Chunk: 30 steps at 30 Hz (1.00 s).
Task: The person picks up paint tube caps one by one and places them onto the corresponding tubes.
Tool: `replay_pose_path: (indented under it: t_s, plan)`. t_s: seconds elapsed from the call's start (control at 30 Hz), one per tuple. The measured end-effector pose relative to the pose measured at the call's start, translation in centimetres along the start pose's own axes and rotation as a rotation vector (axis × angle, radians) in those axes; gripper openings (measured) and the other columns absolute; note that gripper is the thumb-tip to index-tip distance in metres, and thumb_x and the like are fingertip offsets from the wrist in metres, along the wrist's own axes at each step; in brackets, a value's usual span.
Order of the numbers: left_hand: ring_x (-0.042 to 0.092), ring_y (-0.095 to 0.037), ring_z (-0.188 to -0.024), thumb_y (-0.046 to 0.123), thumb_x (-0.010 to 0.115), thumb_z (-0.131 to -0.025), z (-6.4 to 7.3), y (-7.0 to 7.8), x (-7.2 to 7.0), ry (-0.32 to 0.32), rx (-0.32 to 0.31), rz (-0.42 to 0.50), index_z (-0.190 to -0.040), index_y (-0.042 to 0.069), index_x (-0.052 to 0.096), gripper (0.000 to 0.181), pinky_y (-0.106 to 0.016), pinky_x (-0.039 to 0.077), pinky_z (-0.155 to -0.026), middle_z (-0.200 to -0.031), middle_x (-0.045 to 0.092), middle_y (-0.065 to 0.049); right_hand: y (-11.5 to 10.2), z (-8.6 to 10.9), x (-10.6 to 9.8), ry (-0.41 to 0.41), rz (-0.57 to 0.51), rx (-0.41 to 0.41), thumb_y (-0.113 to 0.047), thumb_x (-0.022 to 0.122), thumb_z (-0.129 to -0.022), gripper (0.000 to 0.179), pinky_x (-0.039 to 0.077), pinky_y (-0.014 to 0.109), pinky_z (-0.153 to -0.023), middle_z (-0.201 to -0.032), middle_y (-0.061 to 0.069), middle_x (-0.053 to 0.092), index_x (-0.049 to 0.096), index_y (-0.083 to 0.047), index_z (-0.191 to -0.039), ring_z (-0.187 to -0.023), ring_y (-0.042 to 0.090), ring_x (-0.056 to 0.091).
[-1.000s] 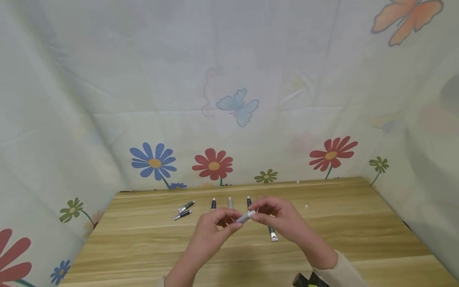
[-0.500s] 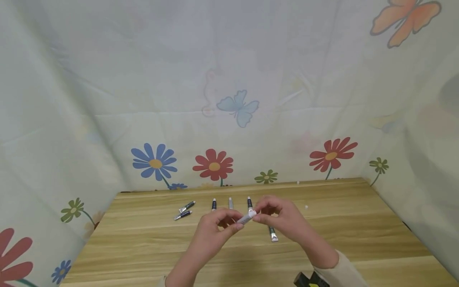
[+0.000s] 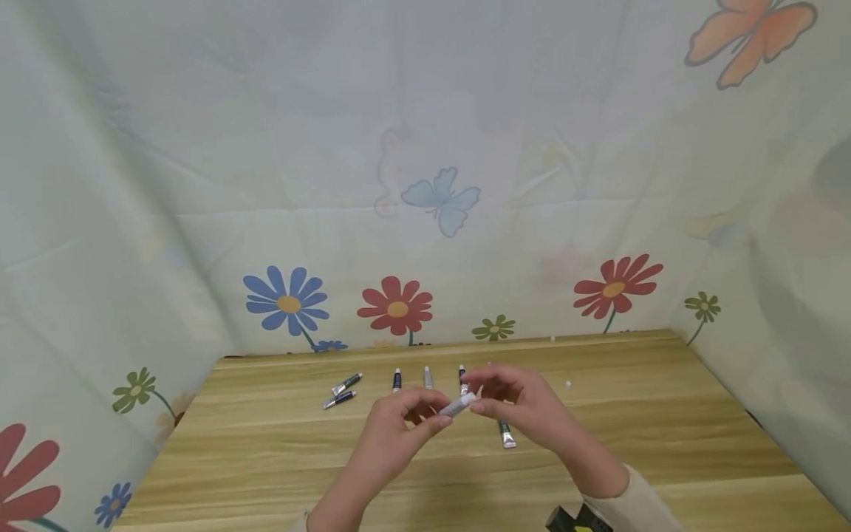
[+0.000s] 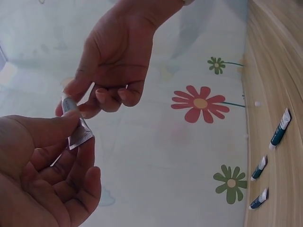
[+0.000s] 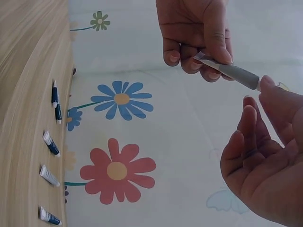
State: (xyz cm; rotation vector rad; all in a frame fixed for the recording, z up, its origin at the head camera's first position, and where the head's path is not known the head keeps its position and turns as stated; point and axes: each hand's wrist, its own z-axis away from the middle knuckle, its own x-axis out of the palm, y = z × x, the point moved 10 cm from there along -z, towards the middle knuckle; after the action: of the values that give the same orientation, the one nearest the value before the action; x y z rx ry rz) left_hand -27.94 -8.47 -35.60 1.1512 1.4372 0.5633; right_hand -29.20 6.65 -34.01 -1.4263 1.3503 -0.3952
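Observation:
In the head view, my left hand (image 3: pixel 399 425) pinches a small grey paint tube (image 3: pixel 455 407) between thumb and fingers, near its flat crimped end. The tube tilts up to the right, above the table. My right hand (image 3: pixel 521 405) is at its white cap end; in the right wrist view the right thumb (image 5: pixel 268 83) touches that end, while the index finger (image 5: pixel 250 111) is bent and stands apart from it. The left wrist view shows the silver crimp (image 4: pixel 80 135) below the left thumb. Fingers partly hide the cap.
On the wooden table (image 3: pixel 279 458) lie several paint tubes: a dark blue one (image 3: pixel 397 379), a grey one (image 3: pixel 428 377), two at the left (image 3: pixel 346 383) and a green one (image 3: pixel 507 434) under the right hand. A small white piece (image 3: pixel 568 383) lies at the right. A flowered curtain (image 3: pixel 319 222) surrounds the table.
The right index finger closed in on the cap end half a second ago and now stands off it again. The left hand and the paint tube have barely moved.

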Motion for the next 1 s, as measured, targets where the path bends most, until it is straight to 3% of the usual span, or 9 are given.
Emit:
replay_pose_path:
  t_s: [0.3,0.5,0.8,1.0]
  plan:
    - [0.062,-0.004,-0.081,0.019,0.077,-0.092,-0.4,-0.5,1.0,-0.081,-0.012,-0.076,-0.102,0.011,0.075,0.013,-0.019,0.051,-0.073,-0.092,0.076,-0.001,0.0,-0.1,0.6,-0.025,0.008,-0.005,-0.009,0.067,-0.098,0.014,0.053,0.021,-0.069,-0.096,0.019,0.069,0.072,0.001,-0.106,-0.080,0.002,0.058]
    - [0.061,-0.011,-0.077,0.014,0.078,-0.090,-0.8,-1.4,1.0,-0.107,-0.054,-0.069,-0.102,0.008,0.074,0.014,-0.019,0.052,-0.067,-0.089,0.074,-0.003,1.5,0.1,-0.3,0.000,0.060,0.099,-0.014,0.070,-0.097,0.023,0.052,0.021,-0.068,-0.097,0.014,0.070,0.071,-0.001,-0.116,-0.079,0.002,0.057]
    - [0.064,-0.013,-0.083,0.008,0.077,-0.089,-2.2,-6.3,1.8,-0.114,-0.202,0.026,-0.104,0.001,0.072,0.017,-0.032,0.060,-0.076,-0.095,0.074,-0.009,6.1,1.4,-4.8,0.153,0.155,0.292,-0.021,0.073,-0.095,0.024,0.051,0.021,-0.067,-0.099,0.010,0.073,0.070,-0.002,-0.110,-0.077,0.007,0.057]
    - [0.065,-0.011,-0.081,0.011,0.079,-0.089,-3.0,-9.5,2.5,-0.082,-0.289,0.068,-0.106,0.000,0.074,0.021,-0.031,0.058,-0.072,-0.095,0.077,-0.009,8.6,2.8,-7.2,0.237,0.216,0.328,-0.020,0.072,-0.096,0.023,0.050,0.021,-0.066,-0.100,0.010,0.073,0.071,-0.002,-0.109,-0.077,0.004,0.056]
